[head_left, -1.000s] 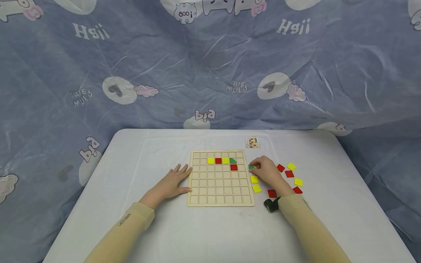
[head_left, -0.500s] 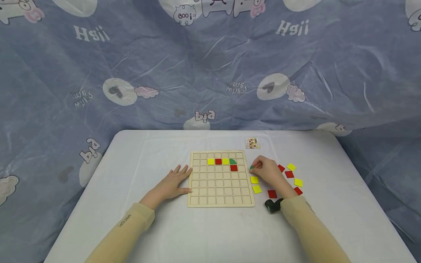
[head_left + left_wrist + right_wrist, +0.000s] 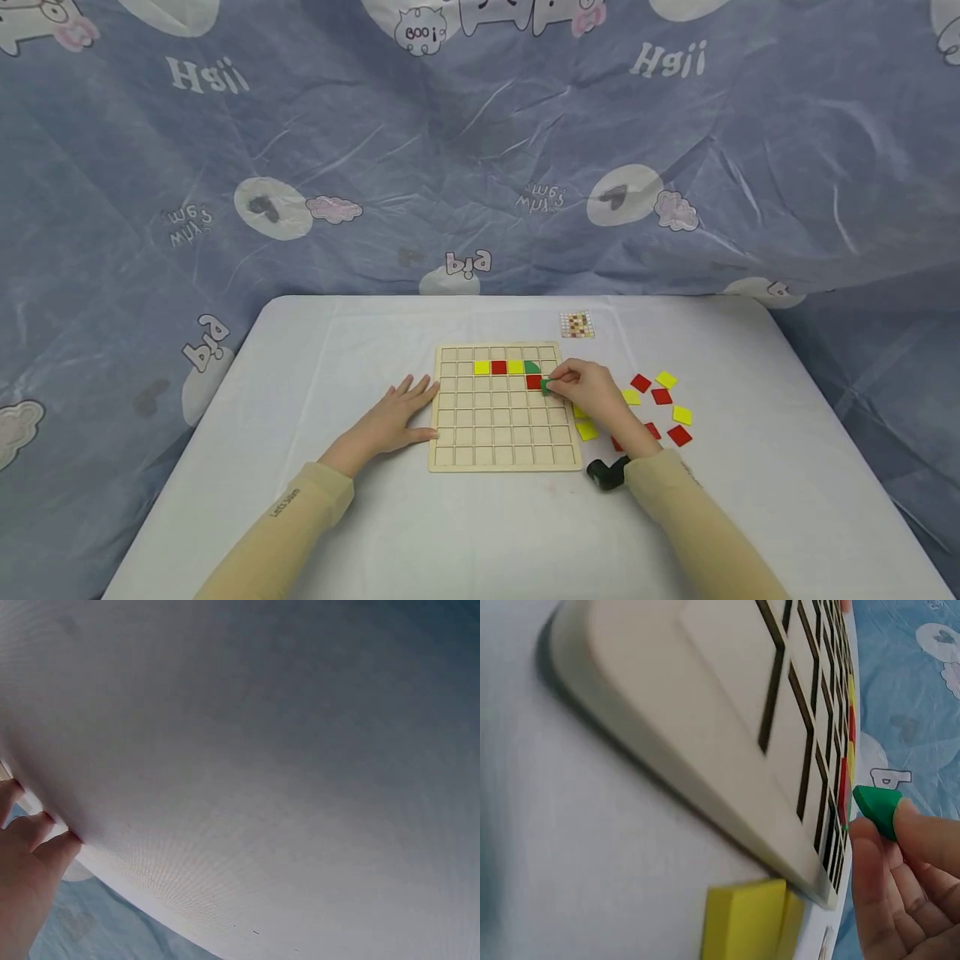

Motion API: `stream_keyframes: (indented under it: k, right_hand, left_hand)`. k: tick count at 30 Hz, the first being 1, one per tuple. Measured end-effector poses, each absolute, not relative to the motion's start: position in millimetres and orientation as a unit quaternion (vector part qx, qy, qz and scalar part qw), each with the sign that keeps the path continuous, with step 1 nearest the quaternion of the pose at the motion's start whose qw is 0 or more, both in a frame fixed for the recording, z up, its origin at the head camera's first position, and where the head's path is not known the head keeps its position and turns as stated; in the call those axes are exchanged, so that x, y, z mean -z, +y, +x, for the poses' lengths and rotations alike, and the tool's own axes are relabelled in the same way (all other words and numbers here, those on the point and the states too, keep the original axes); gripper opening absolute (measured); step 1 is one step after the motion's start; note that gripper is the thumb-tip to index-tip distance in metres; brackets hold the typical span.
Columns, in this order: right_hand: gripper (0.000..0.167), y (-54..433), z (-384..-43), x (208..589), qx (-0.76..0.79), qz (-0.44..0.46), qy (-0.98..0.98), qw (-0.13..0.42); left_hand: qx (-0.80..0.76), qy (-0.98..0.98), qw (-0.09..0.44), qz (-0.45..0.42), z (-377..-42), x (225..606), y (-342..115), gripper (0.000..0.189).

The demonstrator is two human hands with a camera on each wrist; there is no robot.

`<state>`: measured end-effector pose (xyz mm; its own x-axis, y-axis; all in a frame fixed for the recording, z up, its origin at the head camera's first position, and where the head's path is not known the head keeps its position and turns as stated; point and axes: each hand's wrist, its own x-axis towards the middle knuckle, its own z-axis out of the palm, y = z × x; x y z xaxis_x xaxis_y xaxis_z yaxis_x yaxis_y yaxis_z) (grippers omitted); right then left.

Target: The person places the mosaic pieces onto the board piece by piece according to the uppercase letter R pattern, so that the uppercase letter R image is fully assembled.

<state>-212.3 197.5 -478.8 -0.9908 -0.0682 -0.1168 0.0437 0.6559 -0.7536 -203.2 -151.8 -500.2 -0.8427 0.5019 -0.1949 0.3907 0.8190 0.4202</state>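
Right hand (image 3: pixel 588 390): fingers pinch a smooth, wedge-like green piece (image 3: pixel 877 806) over the 2 o'clock part of the pale, wood-toned board (image 3: pixel 483 437); square cells, rounded corners. Left hand (image 3: pixel 386 421): fingers spread, tips at the 9 o'clock rim. Loose yellow tiles (image 3: pixel 682 415) and red tiles (image 3: pixel 679 436) at 3 o'clock; white surface (image 3: pixel 450 533) stretches wide at 6.

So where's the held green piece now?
In the head view, the right hand pinches the green piece over the right side of the grid board, beside a red tile.
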Motion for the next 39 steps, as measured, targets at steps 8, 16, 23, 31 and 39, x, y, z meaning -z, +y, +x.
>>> stream_keyframes:
  k: [8, 16, 23, 31, 39]
  right_hand:
    - [0.012, 186.0, -211.9, 482.2, 0.388, -0.022, 0.917, 0.093]
    - [0.009, 176.3, -212.6, 480.5, 0.340, -0.027, 0.938, 0.067]
    - [0.010, 168.5, -211.3, 482.7, 0.327, -0.029, 0.943, 0.057]
    - [0.021, 187.9, -208.8, 475.1, 0.352, -0.005, 0.935, 0.044]
    - [0.020, 223.2, -201.2, 473.6, 0.357, 0.005, 0.932, 0.064]
  left_hand:
    - [-0.185, 0.942, 0.152, 0.236, -204.0, 500.2, -151.1, 0.085]
    - [-0.181, 0.944, 0.152, 0.232, -204.2, 498.7, -151.1, 0.086]
    - [-0.181, 0.943, 0.152, 0.235, -204.6, 499.3, -151.7, 0.084]
    - [-0.175, 0.944, 0.158, 0.230, -204.6, 500.9, -151.0, 0.086]
    - [-0.171, 0.945, 0.156, 0.232, -204.8, 502.0, -153.8, 0.086]
